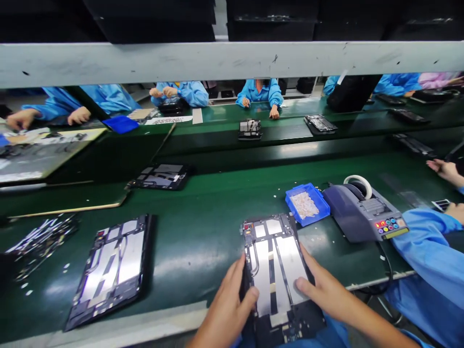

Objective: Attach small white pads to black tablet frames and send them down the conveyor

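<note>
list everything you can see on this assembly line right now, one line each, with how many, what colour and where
open tablet under the hands: one, black frame with silver plates, near edge of the belt
second open tablet: one, black and silver, lying to the left
tablets farther off: several, dark, on the middle and far belts
parts bin: one, blue, holding pale small pieces, right of centre
tape dispenser: one, grey with coloured buttons, beside the bin
belt: green, running across the view
co-workers: several, in blue coats, on the far side and at the right
left hand: thumb pressed on the tablet's left silver plate
right hand: thumb on the right plate, fingers along the edge
</note>
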`<state>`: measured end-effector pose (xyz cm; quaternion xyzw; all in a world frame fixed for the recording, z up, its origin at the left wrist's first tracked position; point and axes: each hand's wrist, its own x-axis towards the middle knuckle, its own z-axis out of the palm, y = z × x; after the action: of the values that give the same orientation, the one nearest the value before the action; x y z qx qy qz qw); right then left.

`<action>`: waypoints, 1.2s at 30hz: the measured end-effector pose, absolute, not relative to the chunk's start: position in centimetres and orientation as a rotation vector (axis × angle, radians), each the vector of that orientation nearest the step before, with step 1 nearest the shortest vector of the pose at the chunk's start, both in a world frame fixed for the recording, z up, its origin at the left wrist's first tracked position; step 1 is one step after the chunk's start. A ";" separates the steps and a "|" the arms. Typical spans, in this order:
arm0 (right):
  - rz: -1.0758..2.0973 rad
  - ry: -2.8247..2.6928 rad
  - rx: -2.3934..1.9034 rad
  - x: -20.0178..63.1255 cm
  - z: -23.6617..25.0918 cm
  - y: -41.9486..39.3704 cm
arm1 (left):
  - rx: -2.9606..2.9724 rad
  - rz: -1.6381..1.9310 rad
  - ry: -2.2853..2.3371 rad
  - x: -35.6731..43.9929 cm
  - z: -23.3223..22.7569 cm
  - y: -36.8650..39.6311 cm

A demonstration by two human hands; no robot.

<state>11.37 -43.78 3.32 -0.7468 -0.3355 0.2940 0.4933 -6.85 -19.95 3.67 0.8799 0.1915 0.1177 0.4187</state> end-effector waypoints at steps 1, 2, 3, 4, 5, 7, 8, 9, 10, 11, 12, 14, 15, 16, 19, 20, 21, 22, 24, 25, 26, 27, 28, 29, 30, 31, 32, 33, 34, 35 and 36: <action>0.677 -0.785 -1.838 11.8 3.6 -43.9 | 2.264 0.353 0.501 -6.1 4.5 -18.9; 0.618 -0.754 -1.865 12.3 4.1 -43.9 | 2.337 0.427 0.527 -5.0 5.4 -17.6; 0.545 -0.735 -1.887 12.7 4.8 -43.8 | 2.429 0.491 0.529 -3.7 6.4 -16.4; 0.473 -0.739 -1.898 13.1 5.6 -43.5 | 2.535 0.520 0.492 -2.3 7.3 -15.2; 0.416 -0.771 -1.899 13.3 6.4 -43.0 | 2.644 0.524 0.437 -1.0 8.0 -14.3; 0.353 -0.883 -1.893 13.4 8.2 -41.8 | 2.847 0.503 0.306 1.0 8.7 -13.2; 0.329 -0.937 -1.891 13.3 8.9 -41.1 | 2.927 0.513 0.258 1.5 8.7 -13.1; 0.301 -0.984 -1.887 13.2 9.5 -40.3 | 2.987 0.547 0.225 1.7 8.5 -13.2; 0.279 -1.025 -1.881 13.3 9.9 -39.4 | 3.025 0.599 0.204 1.7 8.2 -13.3; 0.269 -1.063 -1.872 13.4 10.2 -38.3 | 3.039 0.663 0.194 1.5 7.8 -13.5; 0.270 -1.097 -1.865 13.6 10.4 -37.2 | 3.030 0.725 0.188 1.2 7.4 -13.7; 0.293 -1.158 -1.889 14.5 10.5 -34.6 | 2.973 0.808 0.184 0.7 6.9 -13.9; 0.303 -1.186 -1.923 15.0 10.5 -33.3 | 2.943 0.828 0.194 0.7 6.7 -14.0; 0.305 -1.207 -1.963 15.5 10.5 -32.1 | 2.921 0.839 0.212 0.7 6.7 -14.0; 0.288 -1.255 -2.061 16.6 10.6 -29.6 | 2.924 0.819 0.251 1.0 7.0 -14.0; 0.286 -1.264 -2.074 16.7 10.6 -29.1 | 2.939 0.802 0.253 1.2 7.2 -14.0; 0.283 -1.272 -2.078 16.8 10.6 -28.9 | 2.950 0.791 0.249 1.3 7.3 -13.9; 0.278 -1.282 -2.077 16.7 10.5 -28.8 | 2.953 0.789 0.238 1.3 7.4 -13.9; 0.264 -1.303 -2.059 16.6 10.3 -28.7 | 2.922 0.821 0.176 1.3 7.4 -13.8; 0.264 -1.318 -2.039 16.5 10.2 -28.6 | 2.885 0.854 0.127 1.3 7.3 -13.7; 0.281 -1.342 -2.006 16.5 10.1 -28.4 | 2.842 0.893 0.071 1.3 7.2 -13.7; 0.320 -1.373 -1.961 16.5 10.0 -28.2 | 2.800 0.928 0.018 1.4 7.1 -13.6; 0.375 -1.397 -1.913 16.5 10.0 -28.0 | 2.763 0.957 -0.019 1.4 7.0 -13.6; 0.435 -1.405 -1.873 16.4 10.0 -27.8 | 2.730 0.977 -0.036 1.5 6.9 -13.6; 0.491 -1.394 -1.847 16.4 9.9 -27.6 | 2.697 0.984 -0.034 1.6 6.8 -13.6; 0.536 -1.367 -1.838 16.3 10.0 -27.5 | 2.662 0.982 -0.013 1.7 6.8 -13.6; 0.565 -1.330 -1.841 16.3 10.0 -27.4 | 2.622 0.972 0.022 1.8 6.7 -13.7; 0.575 -1.292 -1.850 16.2 10.0 -27.4 | 2.575 0.957 0.070 1.8 6.6 -13.9; 0.578 -1.265 -1.856 16.1 10.0 -27.5 | 2.525 0.938 0.128 1.8 6.5 -14.0; 0.581 -1.251 -1.855 16.0 10.1 -27.5 | 2.477 0.916 0.194 1.7 6.5 -14.3; 0.577 -1.241 -1.851 15.9 10.1 -27.6 | 2.430 0.894 0.265 1.6 6.5 -14.5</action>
<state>15.86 -27.64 10.09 -0.7343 -0.4921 0.2290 0.4076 1.58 -14.54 6.46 0.8999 0.0982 0.3310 0.2664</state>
